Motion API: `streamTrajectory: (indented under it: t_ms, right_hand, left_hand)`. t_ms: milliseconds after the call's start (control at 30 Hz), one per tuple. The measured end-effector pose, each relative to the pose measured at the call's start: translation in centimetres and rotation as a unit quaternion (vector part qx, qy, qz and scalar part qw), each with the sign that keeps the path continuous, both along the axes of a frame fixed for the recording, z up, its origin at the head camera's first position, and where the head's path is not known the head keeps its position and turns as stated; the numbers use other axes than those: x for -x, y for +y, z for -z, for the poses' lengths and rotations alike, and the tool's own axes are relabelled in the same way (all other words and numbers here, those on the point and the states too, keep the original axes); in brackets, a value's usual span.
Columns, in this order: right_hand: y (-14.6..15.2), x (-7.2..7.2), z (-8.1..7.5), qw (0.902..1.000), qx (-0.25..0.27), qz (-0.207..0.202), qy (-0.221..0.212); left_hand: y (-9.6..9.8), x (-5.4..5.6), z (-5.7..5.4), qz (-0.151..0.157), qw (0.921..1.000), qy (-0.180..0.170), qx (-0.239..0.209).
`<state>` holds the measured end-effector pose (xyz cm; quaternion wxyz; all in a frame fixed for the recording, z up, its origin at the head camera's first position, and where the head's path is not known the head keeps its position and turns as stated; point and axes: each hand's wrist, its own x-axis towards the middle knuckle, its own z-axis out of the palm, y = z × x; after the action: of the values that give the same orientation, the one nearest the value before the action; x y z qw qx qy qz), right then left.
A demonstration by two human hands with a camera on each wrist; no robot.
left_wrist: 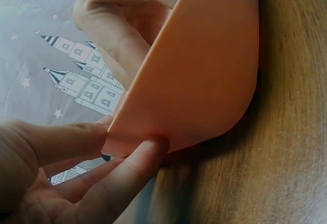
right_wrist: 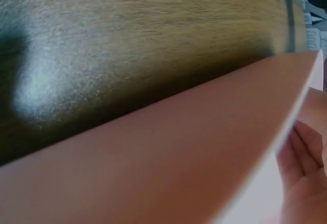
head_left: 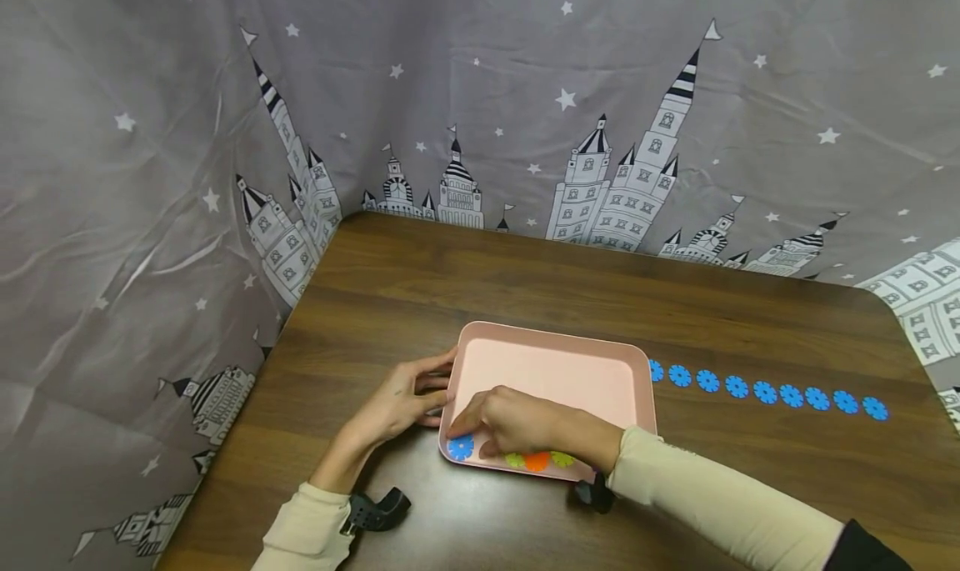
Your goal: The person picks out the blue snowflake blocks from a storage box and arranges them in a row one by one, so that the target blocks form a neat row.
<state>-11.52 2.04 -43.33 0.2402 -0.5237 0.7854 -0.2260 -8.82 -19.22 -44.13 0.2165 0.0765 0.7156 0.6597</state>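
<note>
A shallow pink tray lies on the table. At its left side my left hand holds the edge; in the left wrist view one fingertip presses the outer wall and another digit meets the rim. My right hand reaches inside the tray with bent fingers. Its index fingertip touches a blue notched disc in the near left corner. The thumb is just right of that disc; whether the two pinch it is unclear. Along the near wall lie a yellow-green disc, an orange disc and another yellow-green disc, partly covered by the right arm.
Right of the tray runs a row of several blue notched discs, the leftmost partly hidden by the tray's rim. Both wrists wear black straps. A grey curtain with castles and stars hangs behind the wooden table and along its left side.
</note>
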Motion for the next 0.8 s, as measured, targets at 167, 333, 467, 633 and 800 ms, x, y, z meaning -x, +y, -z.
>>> streamTrajectory:
  t_ms: [167, 333, 467, 633, 800]
  right_hand:
    - [-0.1, -0.2, 0.0, 0.9954, 0.018, -0.046, 0.082]
    - [-0.3, -0.4, 0.1, 0.9898, 0.041, -0.069, 0.117]
    - [-0.4, -0.4, 0.1, 0.9889, 0.040, -0.071, 0.125]
    - [0.3, -0.2, -0.1, 0.9951, 0.032, -0.035, 0.087]
    - [1.9, 0.5, -1.0, 0.9962, 0.070, 0.037, 0.036]
  left_hand:
    - [0.1, -0.1, 0.0, -0.002, 1.0000, -0.003, 0.000]
    - [0.0, -0.1, 0.0, -0.001, 1.0000, 0.001, 0.000]
    - [0.1, -0.1, 0.0, -0.002, 1.0000, 0.001, 0.002]
    - [0.3, -0.1, 0.1, -0.003, 1.0000, -0.005, 0.005]
    - [0.1, -0.1, 0.0, -0.006, 0.9999, -0.012, 0.007]
